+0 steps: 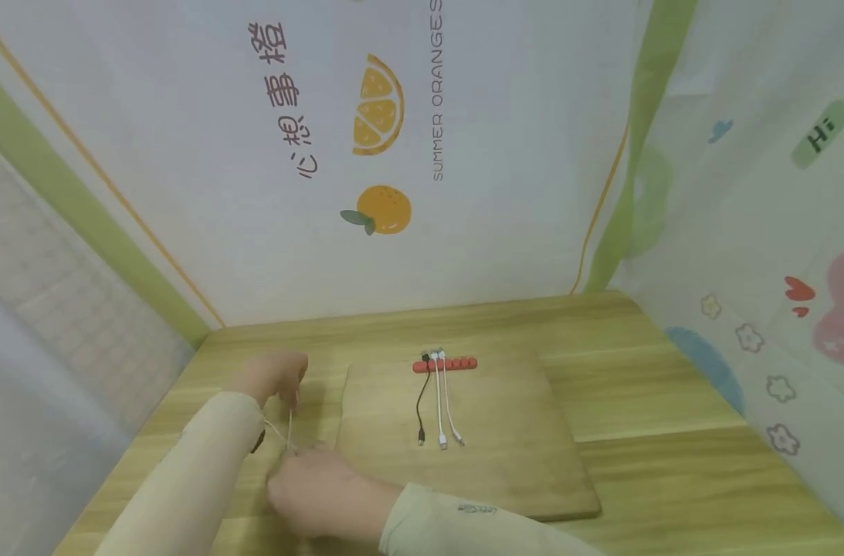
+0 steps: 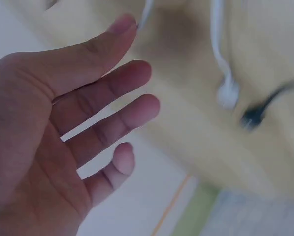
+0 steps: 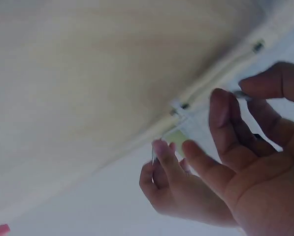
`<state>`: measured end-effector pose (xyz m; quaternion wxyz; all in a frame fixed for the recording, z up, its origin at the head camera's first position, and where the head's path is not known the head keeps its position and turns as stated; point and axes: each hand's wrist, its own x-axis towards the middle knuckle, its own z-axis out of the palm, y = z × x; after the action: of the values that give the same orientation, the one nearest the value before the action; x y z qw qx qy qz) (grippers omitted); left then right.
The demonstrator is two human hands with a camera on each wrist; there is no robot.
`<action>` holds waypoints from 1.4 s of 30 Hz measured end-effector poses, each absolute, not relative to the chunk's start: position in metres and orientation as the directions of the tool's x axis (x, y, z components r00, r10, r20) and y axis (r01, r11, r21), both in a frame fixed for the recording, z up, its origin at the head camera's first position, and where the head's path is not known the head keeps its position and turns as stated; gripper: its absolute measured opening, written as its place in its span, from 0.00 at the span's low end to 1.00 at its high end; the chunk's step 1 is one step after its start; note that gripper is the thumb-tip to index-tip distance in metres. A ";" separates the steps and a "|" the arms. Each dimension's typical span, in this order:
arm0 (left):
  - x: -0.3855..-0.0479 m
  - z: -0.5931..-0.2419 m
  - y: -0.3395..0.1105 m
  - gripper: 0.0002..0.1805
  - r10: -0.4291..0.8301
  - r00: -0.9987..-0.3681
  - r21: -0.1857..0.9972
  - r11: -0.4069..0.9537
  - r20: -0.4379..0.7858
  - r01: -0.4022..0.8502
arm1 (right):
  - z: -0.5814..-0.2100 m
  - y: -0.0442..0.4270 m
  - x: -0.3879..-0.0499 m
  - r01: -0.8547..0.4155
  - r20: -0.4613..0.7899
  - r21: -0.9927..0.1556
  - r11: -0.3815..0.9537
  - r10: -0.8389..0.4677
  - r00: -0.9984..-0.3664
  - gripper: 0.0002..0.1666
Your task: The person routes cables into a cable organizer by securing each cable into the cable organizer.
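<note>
In the head view, a thin white cable (image 1: 289, 423) stretches between both hands at the left of the board. My left hand (image 1: 274, 377) pinches its upper part; the left wrist view shows the cable (image 2: 146, 14) at the thumb tip, the other fingers of this hand (image 2: 95, 113) spread apart. Nearer the front edge, my right hand (image 1: 320, 490) holds the other end. Thumb and fingers of the right hand (image 3: 265, 147) pinch a small dark-looking connector (image 3: 242, 95) in the right wrist view, with the left hand (image 3: 181, 189) beyond.
A wooden board (image 1: 505, 440) lies mid-table. At its back edge a red cable holder (image 1: 466, 363) has one black cable (image 1: 419, 405) and two white cables (image 1: 438, 401) in it, their lower ends on the board. Printed curtains (image 1: 505, 193) surround the table (image 1: 672, 386).
</note>
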<state>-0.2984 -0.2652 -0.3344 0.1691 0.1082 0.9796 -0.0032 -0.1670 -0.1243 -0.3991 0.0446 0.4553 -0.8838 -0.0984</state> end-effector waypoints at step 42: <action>-0.293 -0.246 -0.212 0.12 0.483 -0.875 -0.241 0.847 -0.022 0.474 | -0.340 -0.069 -0.196 -0.860 0.190 -0.150 0.488 -0.839 -0.510 0.10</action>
<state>-0.2927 -0.2116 -0.2464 -0.0197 0.2490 0.9608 -0.1204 -0.1964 -0.0688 -0.3403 0.0454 0.4930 -0.8615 0.1128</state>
